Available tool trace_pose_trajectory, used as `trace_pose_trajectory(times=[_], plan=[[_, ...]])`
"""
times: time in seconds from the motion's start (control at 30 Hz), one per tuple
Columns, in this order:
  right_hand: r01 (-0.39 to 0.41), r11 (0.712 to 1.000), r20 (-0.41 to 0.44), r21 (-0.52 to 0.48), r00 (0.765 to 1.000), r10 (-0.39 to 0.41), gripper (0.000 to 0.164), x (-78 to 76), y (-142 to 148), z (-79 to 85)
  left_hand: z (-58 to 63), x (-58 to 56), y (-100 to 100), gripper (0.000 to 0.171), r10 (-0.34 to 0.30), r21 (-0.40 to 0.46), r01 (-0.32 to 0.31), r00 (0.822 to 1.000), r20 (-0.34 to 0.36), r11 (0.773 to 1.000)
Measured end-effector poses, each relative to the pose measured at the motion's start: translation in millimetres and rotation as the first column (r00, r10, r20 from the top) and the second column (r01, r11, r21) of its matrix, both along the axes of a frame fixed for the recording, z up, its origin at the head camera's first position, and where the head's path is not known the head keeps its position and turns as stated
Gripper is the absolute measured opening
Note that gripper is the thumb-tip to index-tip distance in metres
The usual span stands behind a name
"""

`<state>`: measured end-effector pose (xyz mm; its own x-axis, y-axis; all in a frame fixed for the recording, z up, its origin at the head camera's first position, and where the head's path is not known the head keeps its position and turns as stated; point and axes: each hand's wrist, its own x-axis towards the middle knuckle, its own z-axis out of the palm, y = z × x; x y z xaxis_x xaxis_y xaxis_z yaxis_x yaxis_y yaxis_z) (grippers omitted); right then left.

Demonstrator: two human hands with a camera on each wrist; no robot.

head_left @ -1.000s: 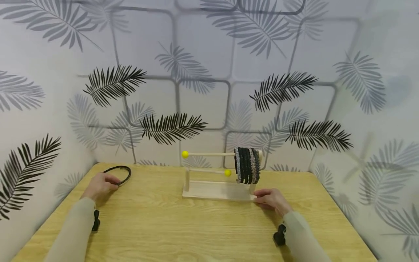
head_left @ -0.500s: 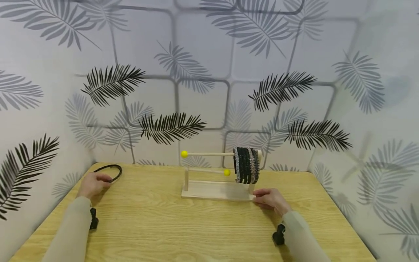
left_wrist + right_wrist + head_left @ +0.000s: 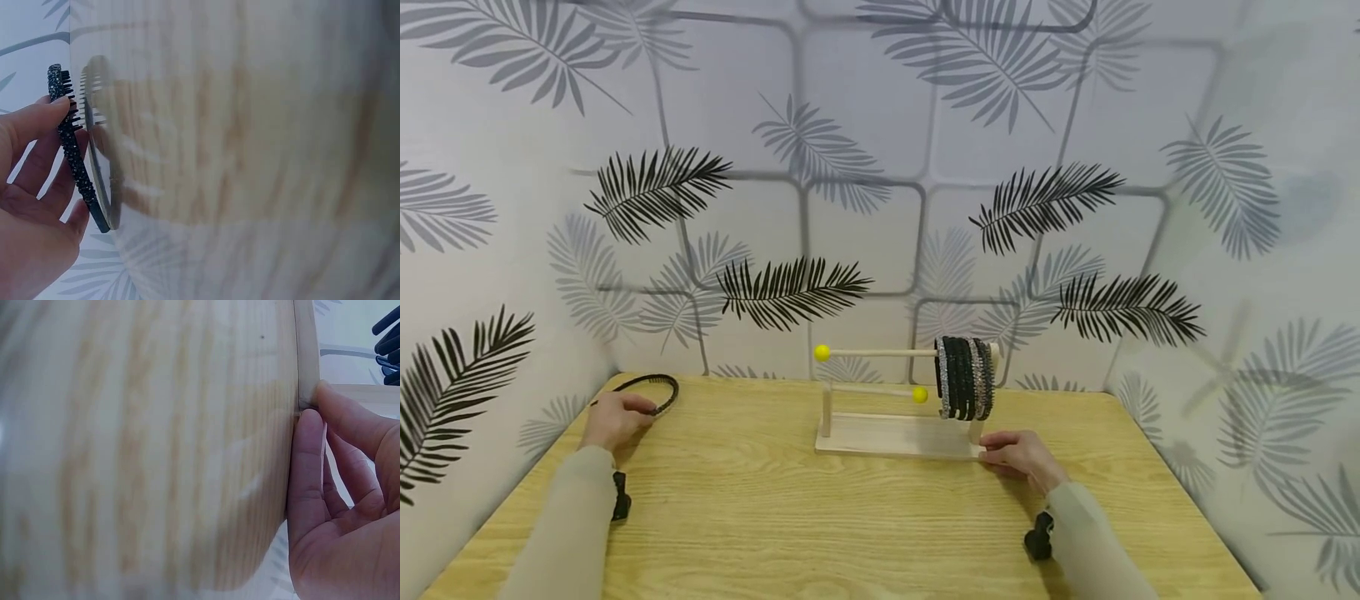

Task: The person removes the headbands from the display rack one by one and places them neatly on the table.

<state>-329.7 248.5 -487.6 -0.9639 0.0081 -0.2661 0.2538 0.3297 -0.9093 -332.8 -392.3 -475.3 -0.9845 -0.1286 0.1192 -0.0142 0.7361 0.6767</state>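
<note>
Headband [image 3: 74, 156] has shifted leftward, pinched in the left grip [image 3: 614, 420].

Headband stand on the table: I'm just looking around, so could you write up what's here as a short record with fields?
Left hand: pinches a dark, sparkly headband with comb teeth
Right hand: holds the near right corner of the stand's base
Stand: pale wood, two bars visible
Yellow balls: two, one at an end of each bar
Hung headbands: several, dark and glittery, bunched at the upper bar's right end
Table: light wood grain
Wall: pale, leaf-patterned
</note>
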Motion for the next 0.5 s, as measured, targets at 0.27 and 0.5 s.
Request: trace_pose_trajectory(times=[0.27,0.5], plan=[[-0.002,1.000,-0.008,0.003,1.000,0.002,0.034,-1.5,1.5,-0.7,-4.8,-3.6,-1.2,0.023,-0.002,-0.021,0.002,1.000,-0.026,1.000],[0.002,1.000,-0.004,0.009,1.000,-0.002,0.034,-2.6,1.2,-1.2,-6.6,-3.9,-2.6,0.028,0.038,0.036,-0.037,0.999,-0.019,0.999]])
